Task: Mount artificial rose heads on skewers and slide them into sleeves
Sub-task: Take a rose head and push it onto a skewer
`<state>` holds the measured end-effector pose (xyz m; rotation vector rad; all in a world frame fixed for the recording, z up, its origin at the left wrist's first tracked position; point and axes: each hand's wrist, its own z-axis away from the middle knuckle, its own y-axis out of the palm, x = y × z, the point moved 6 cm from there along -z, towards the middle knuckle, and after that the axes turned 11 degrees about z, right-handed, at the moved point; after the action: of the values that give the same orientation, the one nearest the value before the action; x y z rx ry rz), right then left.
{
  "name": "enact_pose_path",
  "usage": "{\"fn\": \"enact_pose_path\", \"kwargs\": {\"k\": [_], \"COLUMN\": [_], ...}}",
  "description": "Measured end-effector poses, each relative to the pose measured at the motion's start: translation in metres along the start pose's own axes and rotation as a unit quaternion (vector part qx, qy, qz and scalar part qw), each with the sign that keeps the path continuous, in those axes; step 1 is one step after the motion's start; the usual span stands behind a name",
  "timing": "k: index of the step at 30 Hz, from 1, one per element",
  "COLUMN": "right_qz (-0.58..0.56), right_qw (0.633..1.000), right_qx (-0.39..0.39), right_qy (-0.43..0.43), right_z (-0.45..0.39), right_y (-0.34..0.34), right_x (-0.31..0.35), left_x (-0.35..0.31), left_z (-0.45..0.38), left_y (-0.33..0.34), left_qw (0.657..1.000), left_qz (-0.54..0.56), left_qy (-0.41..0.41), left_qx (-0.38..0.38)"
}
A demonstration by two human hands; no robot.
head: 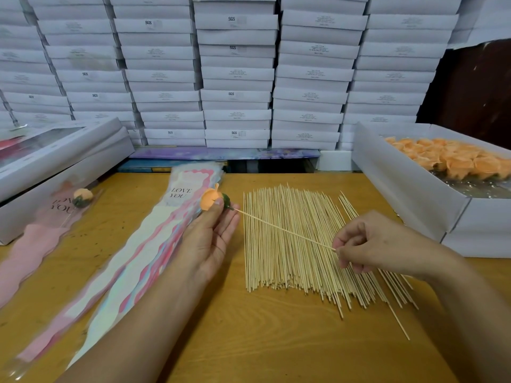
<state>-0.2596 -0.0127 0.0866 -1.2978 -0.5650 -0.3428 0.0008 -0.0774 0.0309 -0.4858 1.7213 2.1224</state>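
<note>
A person's left hand (210,235) holds a peach rose head (210,202) above a wooden worktable (221,341), thumb pressed to the petals and fingers cupped beneath the green base, while the right hand (367,242) pinches the near end of a single bamboo skewer (284,229) whose far tip meets that base. The bloom looks light and soft, likely to crush under a hard squeeze, so the firmer green base appears the safer place to hold. The skewer seems thin, stiff and easily snapped; a grip closer to the tip would probably steady the push. A loose pile of skewers (298,244) lies below the hands, a stack of printed sleeves (143,258) just left of them. One finished rose in its sleeve (55,217) rests at far left, and a white box of rose heads (453,161) stands at right
</note>
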Motion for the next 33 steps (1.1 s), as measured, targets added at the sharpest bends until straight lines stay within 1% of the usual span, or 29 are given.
{"fn": "enact_pose_path", "kwargs": {"k": [9,16,22,33], "right_qz": [0.003,0.014,0.003,-0.003], "right_qw": [1.0,1.0,1.0,1.0], "right_qx": [0.001,0.003,-0.008,-0.007], "right_qy": [-0.003,-0.011,-0.01,-0.004], "right_z": [0.0004,-0.0008,0.0001,-0.0001], "right_y": [0.0,0.0004,-0.0019,-0.0016], "right_x": [-0.0015,-0.0012,-0.0025,-0.0012], "left_x": [-0.0009,0.0021,-0.0011,-0.0002], "left_z": [-0.0019,-0.0021,-0.0028,-0.0016], "left_y": [-0.0022,-0.0009,-0.0018,-0.0025], "left_qw": [1.0,1.0,1.0,1.0], "left_qz": [0.0,-0.022,0.002,0.002], "left_qy": [-0.003,0.0,0.004,-0.001], "left_qx": [0.001,0.004,0.001,0.0]}}
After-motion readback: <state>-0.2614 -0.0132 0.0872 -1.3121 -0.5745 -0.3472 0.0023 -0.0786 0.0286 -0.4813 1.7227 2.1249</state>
